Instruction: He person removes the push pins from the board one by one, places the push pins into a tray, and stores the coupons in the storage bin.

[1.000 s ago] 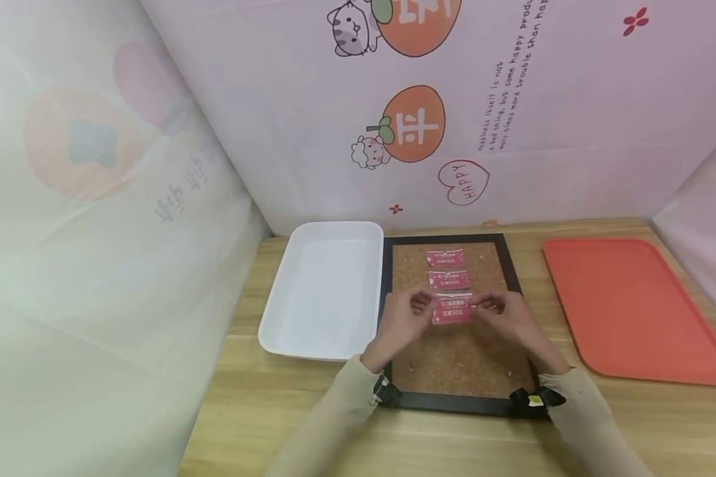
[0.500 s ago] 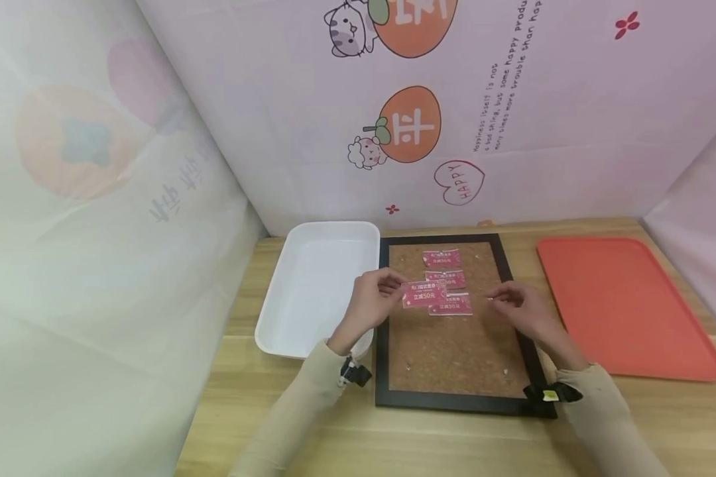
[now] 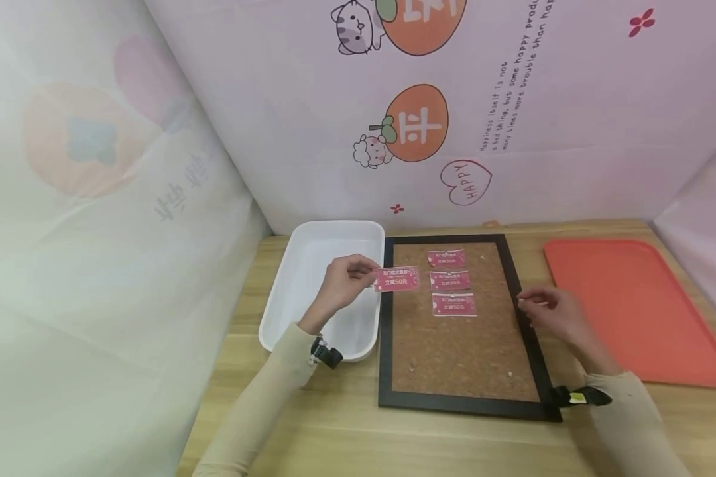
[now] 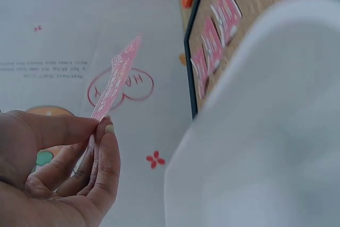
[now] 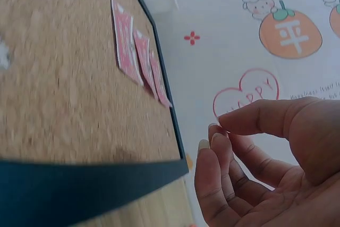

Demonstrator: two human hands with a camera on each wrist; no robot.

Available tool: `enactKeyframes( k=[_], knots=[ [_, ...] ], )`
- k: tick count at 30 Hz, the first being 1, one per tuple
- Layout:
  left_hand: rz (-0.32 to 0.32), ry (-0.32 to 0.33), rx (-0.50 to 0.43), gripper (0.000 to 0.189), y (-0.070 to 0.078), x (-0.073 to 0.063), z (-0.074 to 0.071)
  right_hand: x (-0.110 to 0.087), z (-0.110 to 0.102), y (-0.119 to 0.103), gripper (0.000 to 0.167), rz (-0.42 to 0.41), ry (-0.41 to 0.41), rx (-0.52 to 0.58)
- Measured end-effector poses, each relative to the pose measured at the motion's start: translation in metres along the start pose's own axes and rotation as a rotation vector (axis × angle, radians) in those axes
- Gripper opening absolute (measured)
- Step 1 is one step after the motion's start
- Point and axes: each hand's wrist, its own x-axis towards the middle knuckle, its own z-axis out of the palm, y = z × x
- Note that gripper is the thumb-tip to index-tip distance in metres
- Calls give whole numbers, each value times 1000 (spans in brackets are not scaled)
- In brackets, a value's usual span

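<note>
My left hand [image 3: 346, 285] pinches one end of a pink coupon [image 3: 396, 279] between thumb and fingertips. It holds the coupon up over the seam between the white tray and the corkboard [image 3: 459, 358]. Pinned in a column on the cork are three more pink coupons, the lowest coupon [image 3: 455, 305] nearest me. At the corkboard's right edge, my right hand [image 3: 551, 311] has thumb and index fingertips pressed together. A small pale object [image 3: 520, 302] shows there in the head view; the fingers mostly hide it, so its kind is unclear.
The white tray [image 3: 322, 311] stands against the board's left side, and a red tray [image 3: 638, 311] lies to the right. Small pins, such as one pin [image 3: 510, 374], stick in the cork. A printed cloth wall [image 3: 310, 132] closes off the back.
My left hand has lifted the coupon off the board's middle and carried it left. My right hand has drawn away to the right, still pinching. Three coupons stay on the cork.
</note>
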Motion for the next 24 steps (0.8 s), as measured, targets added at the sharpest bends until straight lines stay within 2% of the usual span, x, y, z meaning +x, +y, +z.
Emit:
enactKeyframes(
  k=[6, 9, 14, 20, 24],
  knots=[
    [-91, 29, 51, 14, -17, 6, -18, -4, -14, 15, 36, 2, 25, -67],
    [-130, 52, 74, 14, -24, 8, -27, -4, -20, 20, 39, 35, 43, -69],
    [-200, 57, 102, 16, -32, 14, -40, -4, -29, 25, 40, 41, 77, -87],
    [-293, 24, 82, 21, -43, 25, -52, -10, -40, 33, 39, 44, 80, -83],
    [-356, 11, 23, 21, -52, 34, -58, -13, -46, 42, 39, 50, 85, -74]
  ],
)
